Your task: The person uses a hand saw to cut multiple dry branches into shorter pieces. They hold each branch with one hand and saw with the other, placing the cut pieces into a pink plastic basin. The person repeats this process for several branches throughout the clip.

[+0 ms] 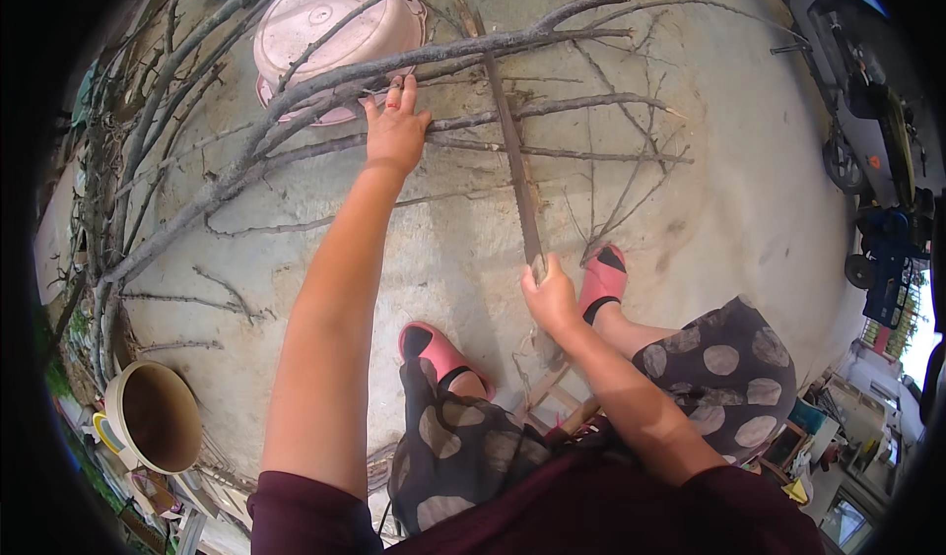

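My right hand (pixel 550 298) grips the near end of a hand saw (pixel 510 138), whose long, brown-looking toothed blade runs away from me. The blade crosses several branches and meets a thick grey branch (pixel 414 56) near its far end. How deep it sits in the wood cannot be told. My left hand (pixel 397 130) is on the branches left of the blade, its fingers reaching to the thick branch and its thumb side by a thinner branch (pixel 562 104). Its fingertips are partly hidden among the wood. A red band circles one finger.
An upturned pink plastic basin (pixel 332 16) lies behind the branches. Larger limbs (pixel 170 219) spread left, near a beige bucket (pixel 159 418). Thin twigs (pixel 628 178) lie right of the saw. My pink shoes (pixel 602 282) stand on the concrete floor. Parked vehicles (pixel 850 75) line the right side.
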`<move>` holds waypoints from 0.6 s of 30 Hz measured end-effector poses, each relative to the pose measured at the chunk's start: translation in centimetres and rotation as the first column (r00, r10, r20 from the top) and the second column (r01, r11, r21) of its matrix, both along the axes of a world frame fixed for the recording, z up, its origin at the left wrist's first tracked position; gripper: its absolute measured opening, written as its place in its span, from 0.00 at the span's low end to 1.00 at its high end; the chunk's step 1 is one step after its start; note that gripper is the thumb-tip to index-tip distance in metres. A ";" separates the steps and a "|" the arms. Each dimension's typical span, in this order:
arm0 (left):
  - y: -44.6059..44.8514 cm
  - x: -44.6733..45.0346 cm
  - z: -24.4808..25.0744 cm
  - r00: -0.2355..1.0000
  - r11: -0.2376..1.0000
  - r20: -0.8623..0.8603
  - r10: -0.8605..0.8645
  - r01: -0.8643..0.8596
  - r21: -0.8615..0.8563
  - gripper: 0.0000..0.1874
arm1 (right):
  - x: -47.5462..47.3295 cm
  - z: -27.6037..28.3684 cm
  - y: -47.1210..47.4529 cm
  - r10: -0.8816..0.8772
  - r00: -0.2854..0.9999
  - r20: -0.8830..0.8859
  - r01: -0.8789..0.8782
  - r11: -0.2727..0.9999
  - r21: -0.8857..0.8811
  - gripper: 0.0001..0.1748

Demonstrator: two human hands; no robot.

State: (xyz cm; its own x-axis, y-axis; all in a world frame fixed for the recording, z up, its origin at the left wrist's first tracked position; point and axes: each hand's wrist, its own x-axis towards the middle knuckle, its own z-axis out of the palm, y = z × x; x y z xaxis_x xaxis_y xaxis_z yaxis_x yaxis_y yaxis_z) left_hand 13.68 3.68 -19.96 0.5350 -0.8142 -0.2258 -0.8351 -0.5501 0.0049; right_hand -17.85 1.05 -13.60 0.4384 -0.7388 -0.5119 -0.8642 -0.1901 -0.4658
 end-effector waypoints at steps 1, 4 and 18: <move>0.4 1.0 0.2 1.000 1.000 -0.003 0.017 -0.017 -0.003 0.11 | -4.4 0.4 2.5 0.044 0.999 0.004 -0.045 0.998 0.053 0.16; 0.1 0.6 0.4 1.000 1.000 0.009 0.002 -0.002 0.004 0.10 | -9.0 2.9 5.5 0.033 0.995 0.092 -0.038 0.998 0.058 0.15; 0.4 0.2 1.0 1.000 1.000 -0.021 0.019 -0.019 0.020 0.11 | -7.3 -0.3 3.2 -0.036 0.999 0.017 0.034 0.995 0.094 0.13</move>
